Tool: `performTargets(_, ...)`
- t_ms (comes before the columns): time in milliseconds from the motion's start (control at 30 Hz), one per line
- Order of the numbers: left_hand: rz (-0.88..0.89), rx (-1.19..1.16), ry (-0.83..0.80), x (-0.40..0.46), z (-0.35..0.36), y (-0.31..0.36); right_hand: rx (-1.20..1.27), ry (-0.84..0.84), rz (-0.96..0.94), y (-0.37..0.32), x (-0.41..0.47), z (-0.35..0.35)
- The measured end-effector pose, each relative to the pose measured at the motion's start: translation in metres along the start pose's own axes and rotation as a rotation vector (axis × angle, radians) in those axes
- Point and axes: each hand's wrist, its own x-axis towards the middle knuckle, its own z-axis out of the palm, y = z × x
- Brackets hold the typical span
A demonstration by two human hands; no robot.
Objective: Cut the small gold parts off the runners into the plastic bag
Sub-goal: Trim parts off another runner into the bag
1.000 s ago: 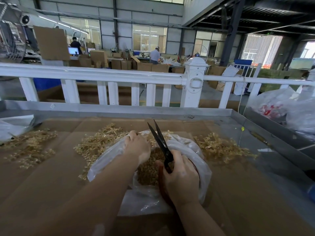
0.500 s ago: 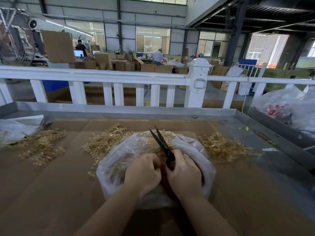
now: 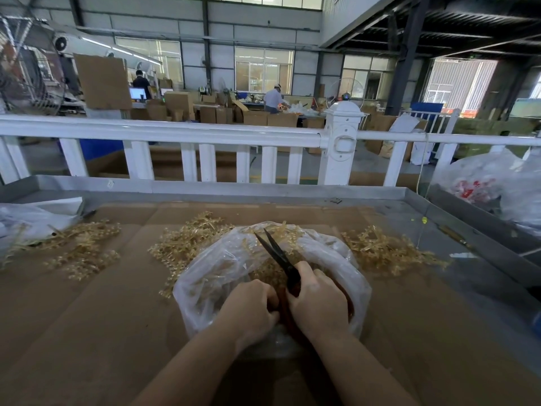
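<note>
Cardboard sheets cover the desk (image 3: 87, 332), which has a raised metal rim and stands before a white railing (image 3: 175, 133) in a big workshop. At far left a crumpled clear bag (image 3: 32, 218) lies beside a scatter of gold runners (image 3: 79, 253). Another heap of runners (image 3: 190, 241) lies just left of the open plastic bag (image 3: 222, 268) at the middle, touching its wall. Inside the bag lie loose small gold parts (image 3: 269, 271). The left hand (image 3: 248, 312) is curled into a fist over the bag's mouth; whether it grips anything cannot be told. Touching it, the right hand (image 3: 319, 309) grips the reddish handles of black scissors (image 3: 278, 256), blades slightly parted and pointing up and left. A third runner pile (image 3: 383, 253) lies right of the bag.
</note>
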Motion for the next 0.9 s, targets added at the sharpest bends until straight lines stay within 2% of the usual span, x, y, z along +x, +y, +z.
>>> performTargets(367, -0.012, -0.053, -0.045, 0.003, -0.01, 0.001, 0.038, 0.033, -0.013, -0.002, -0.004, -0.003)
performTargets(600, -0.124, -0.083, 0.221, 0.016, -0.013, 0.0, 0.035, 0.089, -0.006, -0.002, -0.004, -0.001)
performTargets(733, -0.095, -0.14, 0.306, 0.016, -0.018, 0.001, 0.044, 0.092, -0.003, -0.003, -0.004, -0.001)
performTargets(833, -0.107, -0.272, 0.525, 0.013, -0.031, -0.003, 0.051, 0.085, -0.006, -0.003, -0.005, -0.002)
performTargets(900, -0.195, -0.295, 0.713, 0.012, -0.044, -0.014, 0.054, 0.073, -0.008, -0.003, -0.005, -0.003)
